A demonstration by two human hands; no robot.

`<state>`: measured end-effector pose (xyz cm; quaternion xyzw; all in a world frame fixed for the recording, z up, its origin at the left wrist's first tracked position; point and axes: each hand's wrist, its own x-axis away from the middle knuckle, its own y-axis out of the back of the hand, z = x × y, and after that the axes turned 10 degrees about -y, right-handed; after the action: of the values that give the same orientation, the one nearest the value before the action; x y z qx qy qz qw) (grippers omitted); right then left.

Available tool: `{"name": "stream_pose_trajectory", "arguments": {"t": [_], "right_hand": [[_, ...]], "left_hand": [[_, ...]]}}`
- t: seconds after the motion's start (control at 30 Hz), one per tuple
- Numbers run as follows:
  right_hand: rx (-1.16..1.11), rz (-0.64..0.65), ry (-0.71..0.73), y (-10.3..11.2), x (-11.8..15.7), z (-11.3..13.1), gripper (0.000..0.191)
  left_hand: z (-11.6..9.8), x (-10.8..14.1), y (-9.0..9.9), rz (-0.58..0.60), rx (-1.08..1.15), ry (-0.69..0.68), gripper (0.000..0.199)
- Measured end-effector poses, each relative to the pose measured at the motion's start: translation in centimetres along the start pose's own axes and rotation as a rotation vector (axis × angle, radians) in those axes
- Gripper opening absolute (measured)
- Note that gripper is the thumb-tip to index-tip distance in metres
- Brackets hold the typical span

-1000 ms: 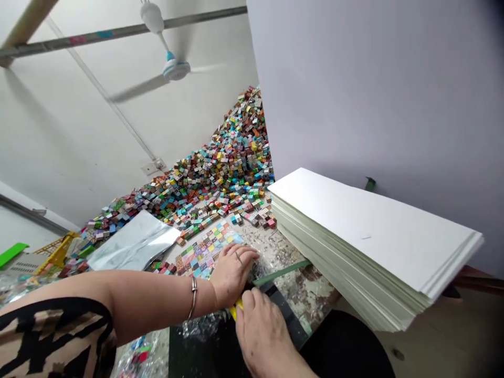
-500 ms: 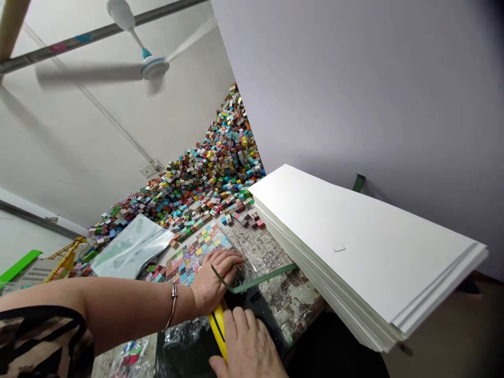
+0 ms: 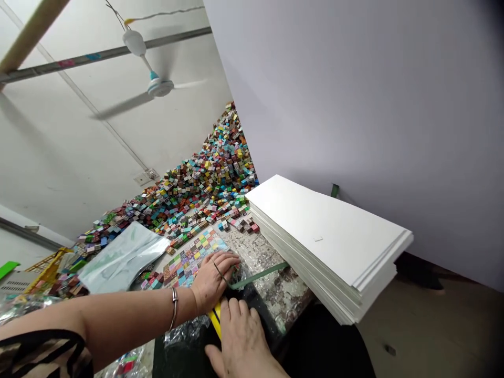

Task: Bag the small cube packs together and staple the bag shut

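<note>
we see one head-worn view, tilted, looking down close over both hands toward the cube pile (image 3: 205, 184) and wall.

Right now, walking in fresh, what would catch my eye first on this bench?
A huge heap of small coloured cubes is banked against the wall at the back. To its right lies a thick stack of long white boards, jutting past the bench edge. In front, the left hand presses on a clear bag of cubes while the right hand grips a yellow tool by a green strap.
</note>
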<state>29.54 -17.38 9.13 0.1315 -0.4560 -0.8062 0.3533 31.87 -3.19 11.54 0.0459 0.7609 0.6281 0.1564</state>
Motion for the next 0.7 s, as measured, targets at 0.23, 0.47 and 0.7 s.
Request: {"name": "stream_pose_trajectory", "arguments": {"t": [0.23, 0.47, 0.7], "right_hand": [[0.161, -0.088, -0.091, 0.2, -0.6, 1.6, 0.034], [0.199, -0.114, -0.172, -1.9, -1.5, 1.6, 0.042], [0.101, 0.107, -0.22, -0.1, -2.8, 1.7, 0.044]], "left_hand": [[0.4, 0.1, -0.5, -0.014, -0.17, -0.056, 0.031], [0.7, -0.9, -0.5, 0.047, -0.023, -0.384, 0.031], [1.3, -1.1, -1.1, 0.019, 0.124, -0.329, 0.029]]}}
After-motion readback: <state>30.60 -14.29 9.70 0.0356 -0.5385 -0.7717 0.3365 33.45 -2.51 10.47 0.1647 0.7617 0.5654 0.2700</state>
